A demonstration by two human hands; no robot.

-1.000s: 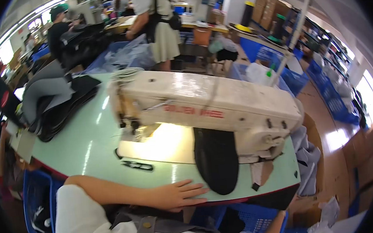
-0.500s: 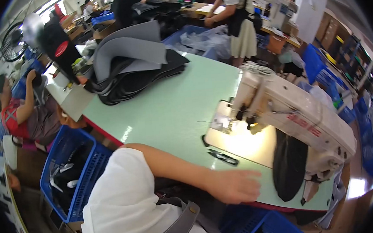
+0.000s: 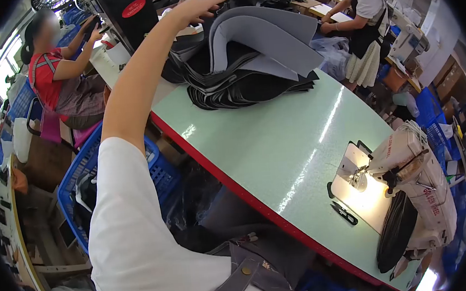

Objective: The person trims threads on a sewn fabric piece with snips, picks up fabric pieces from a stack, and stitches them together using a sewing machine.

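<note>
My left hand [image 3: 200, 8] is stretched out at the far left end of the table [image 3: 256, 160], palm down, with its fingers extended and apart and nothing in them. Just beyond and below it lies a tall stack of black cut pieces [image 3: 239, 90]. Curved grey sheets [image 3: 273, 33] rest folded over on top of that stack, right beside my fingertips. My right hand is out of the picture.
A lit sewing machine [image 3: 427, 185] stands at the table's right end. Thread snips [image 3: 344, 213] lie before its plate, with black pieces [image 3: 397, 231] next to it. A blue basket [image 3: 77, 182] is at left. People [image 3: 46, 72] work nearby.
My left hand has swung from beside the sewing machine, at the table's front edge, across to the stack at the far left. The view has turned left.
</note>
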